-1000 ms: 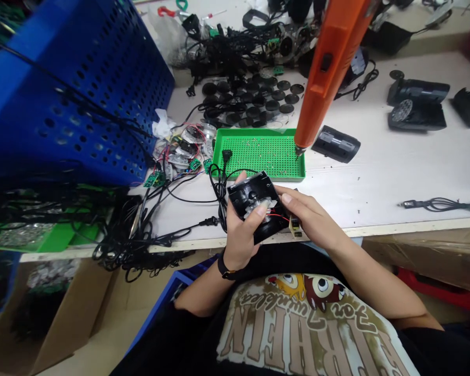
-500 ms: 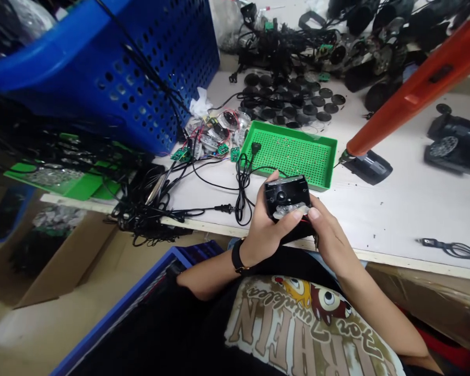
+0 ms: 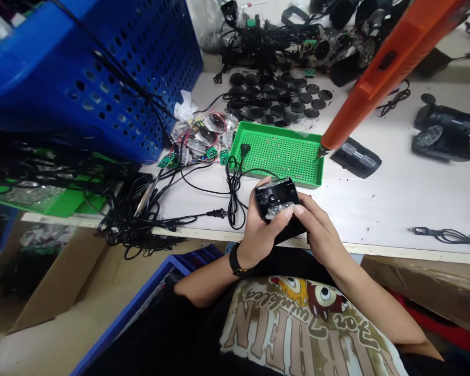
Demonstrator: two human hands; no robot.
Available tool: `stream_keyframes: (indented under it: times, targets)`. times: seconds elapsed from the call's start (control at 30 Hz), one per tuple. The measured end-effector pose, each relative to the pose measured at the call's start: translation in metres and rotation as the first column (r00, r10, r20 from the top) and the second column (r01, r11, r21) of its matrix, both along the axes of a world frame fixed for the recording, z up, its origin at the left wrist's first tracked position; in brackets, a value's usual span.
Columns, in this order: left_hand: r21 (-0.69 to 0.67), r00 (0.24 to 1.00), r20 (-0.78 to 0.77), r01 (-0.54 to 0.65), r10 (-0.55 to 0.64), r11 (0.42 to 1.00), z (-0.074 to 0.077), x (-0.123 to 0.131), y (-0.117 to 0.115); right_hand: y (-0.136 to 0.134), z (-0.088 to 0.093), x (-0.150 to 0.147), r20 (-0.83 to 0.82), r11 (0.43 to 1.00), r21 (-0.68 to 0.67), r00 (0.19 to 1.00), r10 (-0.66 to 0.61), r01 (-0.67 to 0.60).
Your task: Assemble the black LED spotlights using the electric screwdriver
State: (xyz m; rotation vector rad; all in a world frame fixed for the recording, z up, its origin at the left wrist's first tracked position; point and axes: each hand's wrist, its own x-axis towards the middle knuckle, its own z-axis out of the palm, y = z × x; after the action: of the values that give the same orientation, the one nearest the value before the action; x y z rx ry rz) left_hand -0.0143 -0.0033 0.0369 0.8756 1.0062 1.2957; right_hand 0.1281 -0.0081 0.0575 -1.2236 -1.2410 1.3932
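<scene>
In front of my body, at the table's front edge, I hold a black plastic housing with its open side facing up. My left hand is closed round its left side, thumb pressed on a clear round LED lens piece at the near end. My right hand grips the right side, its thumb tip close to the lens. Fingers underneath are hidden. Just beyond lies a green perforated tray with small screws in it. An orange electric screwdriver hangs with its tip over the tray's right end.
A big blue basket stands at the left, above tangled black cables. Black discs, wired lens pieces and green circuit boards lie behind. Black housings and a plug cable are on the right.
The view has shifted slightly, so the table's things appear further left. Both hands keep hold of the housing, and the right thumb has moved slightly along the lens edge.
</scene>
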Motion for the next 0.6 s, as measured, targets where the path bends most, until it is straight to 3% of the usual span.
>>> stream_keyframes:
  times: [0.23, 0.4, 0.6]
  targets:
    - [-0.051, 0.995, 0.101, -0.005, 0.01, 0.999, -0.004, -0.002, 0.008, 0.011, 0.0, 0.003, -0.284, 0.982, -0.177, 0.959, 0.012, -0.065]
    - [-0.056, 0.983, 0.186, -0.002, 0.012, 0.998, 0.001, 0.0, 0.009, 0.013, 0.0, 0.005, -0.242, 0.986, -0.157, 0.97, 0.025, -0.064]
    - [-0.039, 0.995, 0.095, 0.017, -0.013, 0.999, 0.003, 0.0, 0.006, 0.013, 0.007, 0.003, -0.147, 0.994, -0.082, 0.987, 0.063, -0.076]
